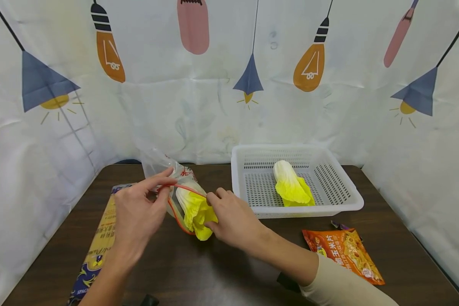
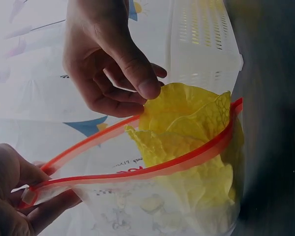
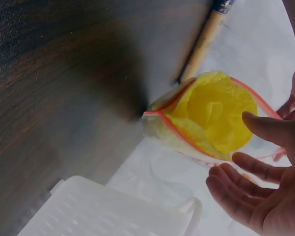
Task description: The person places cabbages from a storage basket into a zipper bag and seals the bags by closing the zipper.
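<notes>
A clear zip bag (image 1: 183, 174) with a red zip edge is held mouth-out above the table. My left hand (image 1: 141, 208) pinches one end of the zip edge, near the white slider (image 2: 27, 195) in the left wrist view. Inside sits a Chinese cabbage (image 1: 194, 210), its white stem deep in the bag and its yellow leaves at the mouth. My right hand (image 1: 233, 219) is at the opening, fingers loosely bent and apart. Its thumb (image 3: 268, 129) touches the leaf edge, and the index fingertip is right at the bag's rim.
A white perforated basket (image 1: 340, 208) stands at the back right, with another cabbage (image 1: 292, 185) in it. An orange snack packet (image 1: 344, 253) lies in front, beside a small dark purple wrapper (image 1: 340, 225). A long yellow-and-blue spaghetti packet (image 1: 101, 233) lies at the left.
</notes>
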`<state>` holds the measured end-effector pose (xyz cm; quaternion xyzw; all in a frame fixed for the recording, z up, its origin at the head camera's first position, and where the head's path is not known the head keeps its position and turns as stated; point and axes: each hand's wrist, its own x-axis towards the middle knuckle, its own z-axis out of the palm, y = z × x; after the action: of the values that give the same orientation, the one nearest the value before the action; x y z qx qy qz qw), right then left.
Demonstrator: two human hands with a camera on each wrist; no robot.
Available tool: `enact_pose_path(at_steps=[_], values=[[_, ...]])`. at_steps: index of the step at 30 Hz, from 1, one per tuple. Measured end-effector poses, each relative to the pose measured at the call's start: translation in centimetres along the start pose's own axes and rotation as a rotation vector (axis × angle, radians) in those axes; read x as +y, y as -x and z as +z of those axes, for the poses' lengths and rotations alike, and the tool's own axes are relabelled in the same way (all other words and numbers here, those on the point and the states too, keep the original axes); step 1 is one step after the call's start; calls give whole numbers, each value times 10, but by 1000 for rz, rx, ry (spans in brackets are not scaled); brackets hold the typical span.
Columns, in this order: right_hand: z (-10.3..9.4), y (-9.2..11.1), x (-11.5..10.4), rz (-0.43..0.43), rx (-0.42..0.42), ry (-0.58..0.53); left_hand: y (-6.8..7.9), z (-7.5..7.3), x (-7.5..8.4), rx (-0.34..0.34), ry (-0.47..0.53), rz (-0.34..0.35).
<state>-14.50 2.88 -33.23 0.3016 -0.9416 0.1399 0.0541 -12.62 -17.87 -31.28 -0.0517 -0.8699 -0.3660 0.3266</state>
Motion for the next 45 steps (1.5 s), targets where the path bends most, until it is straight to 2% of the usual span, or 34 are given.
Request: enact_pose_path(at_steps=[11, 15, 19, 29, 38, 45], values=[[-16, 7, 17, 63, -45, -86, 0, -1, -1, 4, 19, -10], [-23, 13, 26, 70, -11, -94, -1, 0, -1, 6, 24, -12], [-34, 16, 36, 114, 14, -107, -1, 0, -2, 14, 26, -7], [-68, 19, 85, 173, 69, -156, -1, 0, -3, 17, 31, -7], [-89, 19, 129, 306, -6, -152, -1, 0, -3, 22, 32, -7], [-93, 14, 164, 404, -106, -117, -1, 0, -3, 25, 30, -4]])
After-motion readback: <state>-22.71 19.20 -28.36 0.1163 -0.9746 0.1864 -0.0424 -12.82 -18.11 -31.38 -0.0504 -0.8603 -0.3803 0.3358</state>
